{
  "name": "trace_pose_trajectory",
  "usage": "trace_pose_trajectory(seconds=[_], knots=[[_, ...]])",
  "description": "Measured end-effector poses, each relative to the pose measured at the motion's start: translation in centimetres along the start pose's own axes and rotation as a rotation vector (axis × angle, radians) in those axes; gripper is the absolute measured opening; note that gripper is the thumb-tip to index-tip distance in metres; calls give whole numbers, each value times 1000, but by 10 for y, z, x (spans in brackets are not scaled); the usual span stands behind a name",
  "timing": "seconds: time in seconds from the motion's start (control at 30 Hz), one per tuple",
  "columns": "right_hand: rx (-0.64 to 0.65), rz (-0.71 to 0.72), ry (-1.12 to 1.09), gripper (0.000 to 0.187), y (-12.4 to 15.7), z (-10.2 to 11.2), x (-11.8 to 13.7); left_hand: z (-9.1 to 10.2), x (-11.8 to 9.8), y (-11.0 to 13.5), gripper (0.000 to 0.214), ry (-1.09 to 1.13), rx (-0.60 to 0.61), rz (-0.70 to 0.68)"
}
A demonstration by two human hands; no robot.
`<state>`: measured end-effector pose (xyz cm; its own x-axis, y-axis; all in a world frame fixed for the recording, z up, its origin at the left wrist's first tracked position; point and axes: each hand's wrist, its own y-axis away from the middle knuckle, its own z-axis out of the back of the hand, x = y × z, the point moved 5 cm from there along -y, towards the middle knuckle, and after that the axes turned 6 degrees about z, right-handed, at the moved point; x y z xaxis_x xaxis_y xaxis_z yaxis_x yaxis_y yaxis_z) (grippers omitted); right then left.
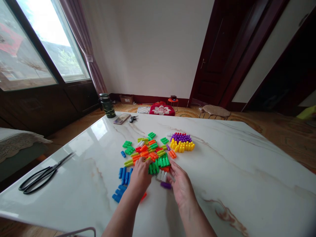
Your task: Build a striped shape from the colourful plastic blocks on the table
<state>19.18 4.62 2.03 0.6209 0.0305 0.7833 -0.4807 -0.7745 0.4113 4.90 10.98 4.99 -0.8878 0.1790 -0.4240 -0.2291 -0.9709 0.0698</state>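
Observation:
Many small, bullet-shaped plastic blocks lie in a colourful pile in front of me. A row of green blocks (159, 165) is between my two hands. My left hand (141, 175) has its fingers bent down at the row's left end; the fingertips are partly hidden. At the right end, my right hand (181, 181) curves inward with its fingers against the green row. Beneath the row are white blocks (161, 175) and a purple block (166, 185), close to the right thumb. Blue blocks (124, 175) lie left of my left hand, and orange blocks (144, 154) lie beyond it.
Yellow blocks (182, 145) and purple blocks (181, 137) stand grouped behind the pile on the right. Black-handled scissors (46, 174) lie on the marble-patterned table (234, 171) at left. A camouflage flask (107, 106), a phone (121, 118) and keys (133, 119) are at the far edge.

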Motion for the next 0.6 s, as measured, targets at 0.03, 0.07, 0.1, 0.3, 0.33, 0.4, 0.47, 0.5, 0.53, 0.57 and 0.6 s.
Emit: trace_pose_trajectory(seconds=[0.03,0.07,0.1,0.3,0.33,0.4,0.47,0.5,0.53,0.57,0.6], knots=[[-2,-3,-1,51,0,0,0,1,0,0,56,2,1,-2],[-2,-8,1,50,1,0,1,2,-1,0,55,2,1,-2],[2,-13,3,49,1,0,1,3,-2,0,53,1,1,-1],[142,-22,12,45,5,-8,1,8,-5,0,43,-6,15,41],[165,-21,21,45,6,-10,2,8,-5,0,41,-5,19,49],[206,-32,52,46,9,-13,2,9,-5,-1,38,-8,23,56],[243,-61,93,47,11,-16,3,10,-4,-1,35,-16,18,63],[257,-78,107,47,12,-17,4,11,-4,-1,34,-20,11,70],[265,-90,115,48,12,-17,4,12,-4,-1,33,-24,3,80],[265,-97,114,48,11,-16,5,14,-3,-1,31,-26,-7,95],[257,-92,106,47,10,-14,6,16,-3,-1,29,-29,-16,110]])
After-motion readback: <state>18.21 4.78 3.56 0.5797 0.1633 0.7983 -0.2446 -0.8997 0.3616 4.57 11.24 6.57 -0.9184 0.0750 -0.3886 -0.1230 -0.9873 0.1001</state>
